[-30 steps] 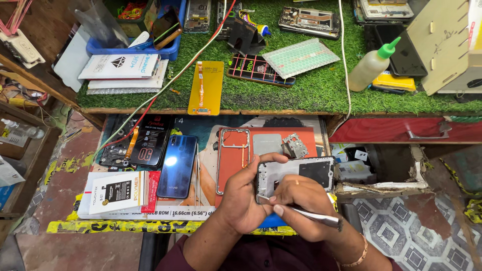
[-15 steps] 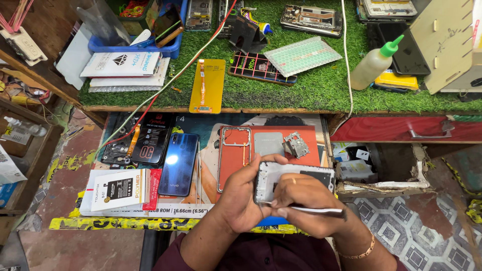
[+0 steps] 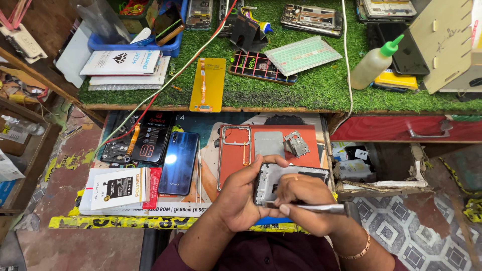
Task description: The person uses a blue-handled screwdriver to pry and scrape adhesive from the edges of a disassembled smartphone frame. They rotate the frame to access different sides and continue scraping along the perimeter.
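Observation:
My left hand [image 3: 244,198] grips the left end of an opened phone body [image 3: 289,181], held flat over the lower work shelf. My right hand [image 3: 305,203] rests on the phone's lower edge and pinches a thin silver tool [image 3: 321,207] that lies sideways, its handle pointing right. Just beyond the phone, an orange mat [image 3: 281,150] carries a phone frame [image 3: 234,153], a grey plate [image 3: 269,144] and a small metal part [image 3: 296,144].
A blue phone back cover [image 3: 178,163], a dark phone screen [image 3: 150,144] and a white battery box [image 3: 119,187] lie to the left. The upper green turf shelf [image 3: 321,90] holds a yellow flex-cable card [image 3: 207,84], a green-capped squeeze bottle [image 3: 374,65], a blue tray [image 3: 135,42] and phone parts.
My hands and the phone have stayed in nearly the same place; the right hand with the tool has shifted only slightly over the phone's lower edge.

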